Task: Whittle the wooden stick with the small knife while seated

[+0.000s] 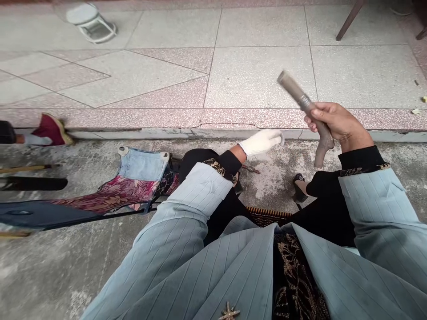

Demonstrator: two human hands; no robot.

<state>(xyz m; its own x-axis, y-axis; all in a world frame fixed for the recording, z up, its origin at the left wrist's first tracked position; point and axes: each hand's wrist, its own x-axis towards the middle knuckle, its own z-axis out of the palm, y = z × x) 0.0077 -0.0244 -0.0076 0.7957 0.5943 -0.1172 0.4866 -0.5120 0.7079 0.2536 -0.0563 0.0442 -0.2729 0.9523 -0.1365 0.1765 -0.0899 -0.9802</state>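
My right hand point(340, 122), bare, is closed around a stick-like brown tool point(293, 89). Its thick upper part points up and to the left, wire or metal is wound round it above my fingers, and a bent lower end sticks out beneath my palm. My left hand point(262, 143) wears a white knitted glove and hovers over the step's edge, apart from the tool. The gloved fingers are pressed together and point right. A pale, blurred bit shows at their tips, too smeared to name.
A raised tiled step point(253, 75) runs across in front of my knees. To my left stands a low seat of patched cloth point(143, 164). A white stool point(96, 26) is at the back left. Another person's red shoe point(51, 129) rests near the step.
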